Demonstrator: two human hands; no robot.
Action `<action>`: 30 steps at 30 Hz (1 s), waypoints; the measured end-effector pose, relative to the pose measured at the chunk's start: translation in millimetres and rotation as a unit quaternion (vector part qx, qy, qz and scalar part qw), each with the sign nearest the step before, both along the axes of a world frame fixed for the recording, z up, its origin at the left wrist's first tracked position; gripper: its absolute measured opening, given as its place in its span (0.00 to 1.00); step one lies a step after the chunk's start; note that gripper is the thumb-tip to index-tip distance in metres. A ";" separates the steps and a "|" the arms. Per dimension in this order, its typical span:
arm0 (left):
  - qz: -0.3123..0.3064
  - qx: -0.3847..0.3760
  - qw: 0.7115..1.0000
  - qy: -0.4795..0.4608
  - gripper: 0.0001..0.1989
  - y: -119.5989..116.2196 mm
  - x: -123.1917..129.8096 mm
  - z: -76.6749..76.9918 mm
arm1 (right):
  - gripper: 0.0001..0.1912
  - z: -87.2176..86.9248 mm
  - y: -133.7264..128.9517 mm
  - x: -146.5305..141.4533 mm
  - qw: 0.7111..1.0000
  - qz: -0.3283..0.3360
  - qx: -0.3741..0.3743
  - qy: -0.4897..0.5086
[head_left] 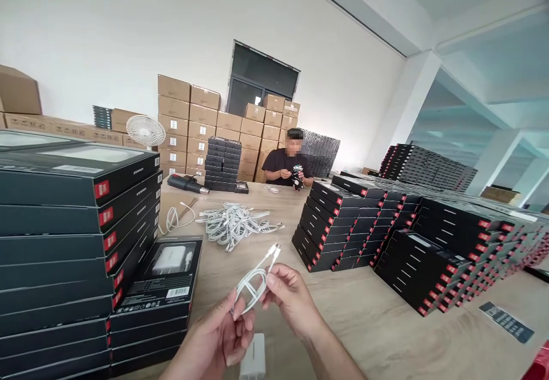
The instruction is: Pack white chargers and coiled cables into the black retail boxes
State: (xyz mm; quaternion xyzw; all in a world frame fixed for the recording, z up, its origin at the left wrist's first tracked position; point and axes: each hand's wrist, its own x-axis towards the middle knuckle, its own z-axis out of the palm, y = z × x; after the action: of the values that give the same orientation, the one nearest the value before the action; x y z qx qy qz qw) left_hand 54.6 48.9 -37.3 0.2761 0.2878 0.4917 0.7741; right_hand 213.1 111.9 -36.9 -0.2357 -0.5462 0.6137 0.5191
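Head view: left hand (225, 330) and right hand (292, 297) pinch the coiled cable (250, 290), apparently the coil-handling step; the next move likely calls for keeping it gathered.

A pale wood-grained table (355, 311) spreads beneath the grip. Just below the grip, on the near side, lies a white charger (254, 360). Straight beyond the grip sits a tangled heap of white cables (234, 226); farther off, to its left, a heat gun (184, 183) lies beside dark boxes (222, 166). Tall box stacks (51, 220) stand left of the grip, box rows (337, 226) right of it.
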 end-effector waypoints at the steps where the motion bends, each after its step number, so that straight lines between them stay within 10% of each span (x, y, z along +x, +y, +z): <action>1: -0.004 0.000 1.000 -0.002 0.28 0.2 -0.3 0.2 | 0.18 0.7 0.3 1.0 1.000 -0.005 0.005 -0.001; 30: 0.003 -0.026 1.000 -0.016 0.30 3.7 -4.0 -5.5 | 0.20 2.8 1.4 2.0 0.998 -0.048 0.019 -0.040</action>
State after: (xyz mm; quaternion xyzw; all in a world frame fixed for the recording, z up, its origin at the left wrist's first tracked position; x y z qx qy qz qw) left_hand 50.5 52.6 -42.8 0.2470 0.2890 0.4903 0.7843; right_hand 215.1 113.3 -34.0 -0.2760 -0.5667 0.5675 0.5297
